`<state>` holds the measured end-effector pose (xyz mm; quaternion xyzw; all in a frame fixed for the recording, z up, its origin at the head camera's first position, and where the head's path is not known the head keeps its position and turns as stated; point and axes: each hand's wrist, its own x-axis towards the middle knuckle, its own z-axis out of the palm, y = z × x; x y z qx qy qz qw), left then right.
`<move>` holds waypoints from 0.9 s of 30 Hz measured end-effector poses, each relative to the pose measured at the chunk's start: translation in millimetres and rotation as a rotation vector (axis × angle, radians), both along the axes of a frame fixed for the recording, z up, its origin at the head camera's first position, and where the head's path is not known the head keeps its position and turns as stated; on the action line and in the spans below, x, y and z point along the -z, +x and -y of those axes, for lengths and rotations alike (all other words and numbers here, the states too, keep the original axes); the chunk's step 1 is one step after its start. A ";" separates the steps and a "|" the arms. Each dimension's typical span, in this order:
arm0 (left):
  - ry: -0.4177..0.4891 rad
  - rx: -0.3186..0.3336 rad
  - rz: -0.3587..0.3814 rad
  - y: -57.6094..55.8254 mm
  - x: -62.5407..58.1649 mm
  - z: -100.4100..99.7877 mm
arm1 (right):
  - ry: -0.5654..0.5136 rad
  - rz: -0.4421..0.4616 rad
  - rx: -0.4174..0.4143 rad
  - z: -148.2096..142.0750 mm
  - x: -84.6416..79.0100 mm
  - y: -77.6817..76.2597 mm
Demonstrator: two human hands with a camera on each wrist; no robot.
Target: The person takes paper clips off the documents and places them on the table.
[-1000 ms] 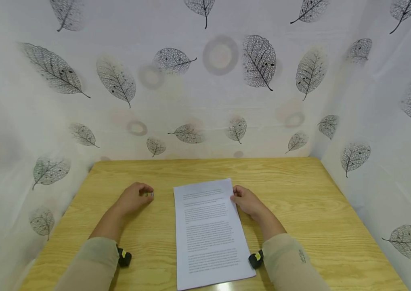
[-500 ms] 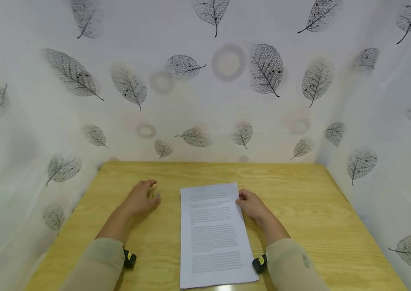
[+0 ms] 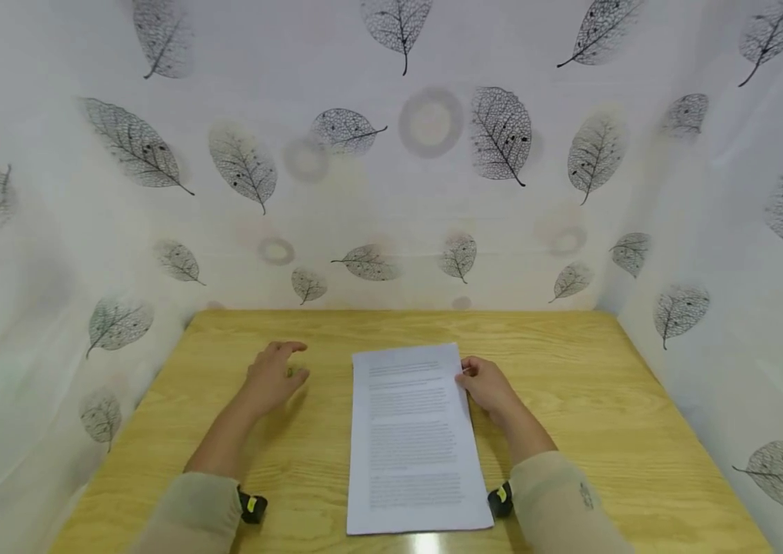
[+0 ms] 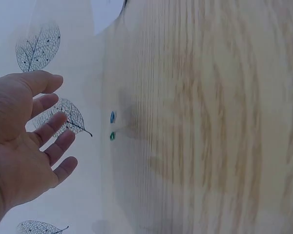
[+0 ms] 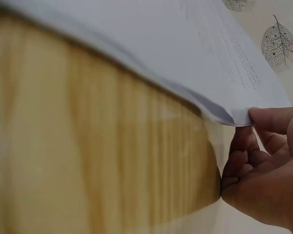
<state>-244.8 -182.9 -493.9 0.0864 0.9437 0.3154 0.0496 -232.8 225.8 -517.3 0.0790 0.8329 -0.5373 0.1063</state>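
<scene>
Printed white paper sheets (image 3: 408,442), several in a stack, lie near the middle of the wooden table. My right hand (image 3: 494,387) pinches their far right edge between thumb and fingers. In the right wrist view, the thumb lies on top of the paper (image 5: 205,63) and the edge there is slightly raised. Over to the left, my left hand (image 3: 274,381) holds nothing, its fingers spread apart. Two tiny pieces, one blue (image 4: 112,117) and one green (image 4: 112,136), lie on the table beyond its fingertips; their kind is too small to tell.
The wooden table (image 3: 641,438) reaches back to a white curtain (image 3: 378,192) printed with leaves, which also hangs along both sides. A black wrist camera (image 3: 251,508) sits at the left sleeve and another camera (image 3: 500,500) at the right.
My left hand has let go of the small pieces, and its fingers have spread. The paper stack has shifted slightly right and away, still in my right hand's pinch. The head view has shifted.
</scene>
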 end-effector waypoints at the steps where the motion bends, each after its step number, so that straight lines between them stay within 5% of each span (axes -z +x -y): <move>1: 0.010 -0.006 0.007 1.3 -0.1 -1.4 | 0.012 -0.001 0.004 -1.2 -0.8 -0.9; 18: 0.086 -0.010 0.012 16.2 5.6 -35.1 | 0.277 -0.008 0.006 -18.5 -4.0 -24.2; 27: 0.092 0.003 0.023 19.4 6.6 -44.6 | 0.464 -0.030 -0.063 -14.9 3.2 -27.1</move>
